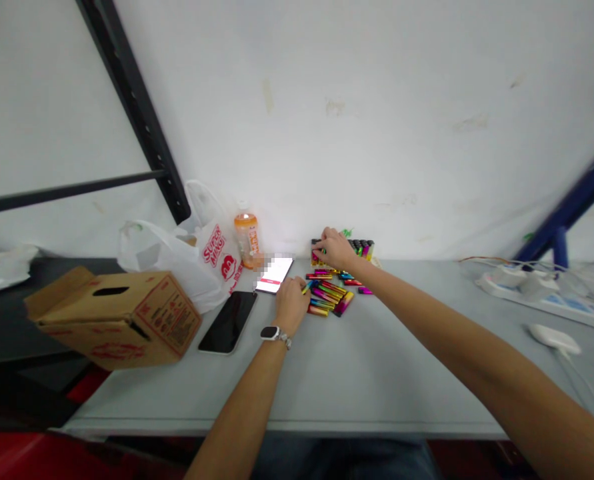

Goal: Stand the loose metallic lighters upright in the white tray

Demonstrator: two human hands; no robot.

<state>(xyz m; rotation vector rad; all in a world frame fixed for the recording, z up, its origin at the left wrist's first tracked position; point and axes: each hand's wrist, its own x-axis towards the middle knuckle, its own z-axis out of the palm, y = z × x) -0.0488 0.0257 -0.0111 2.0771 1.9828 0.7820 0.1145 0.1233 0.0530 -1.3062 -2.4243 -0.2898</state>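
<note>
Roughly at the middle of the frame, both hands work among a scatter of loose lighters (329, 295) lying flat on the grey table (377, 363). The left hand (291, 303), with a watch (271, 333) at the wrist, rests just left of the heap. Its grip is curled nearly closed, and a yellow lighter (306, 288) pokes out from the fingertips. The right hand (334, 249) reaches higher in the frame to a display tray (365, 249) of upright lighters against the wall. Its fingers are bent down over the tray's left end, and I cannot tell whether that grip has closed on anything.

Left of centre lie a dark phone (228, 321) and a lit phone (275, 273), with an orange bottle (247, 240), a plastic bag (197, 263) and a cardboard box (119, 317) further left. A power strip (531, 287) sits at the right edge.

Handling here goes best, I judge, one lighter at a time: pinch it by the body, not the cap, keep it upright over the tray, and steady the tray's edge so its neighbours do not tip. The left hand should stay low and near the heap.
</note>
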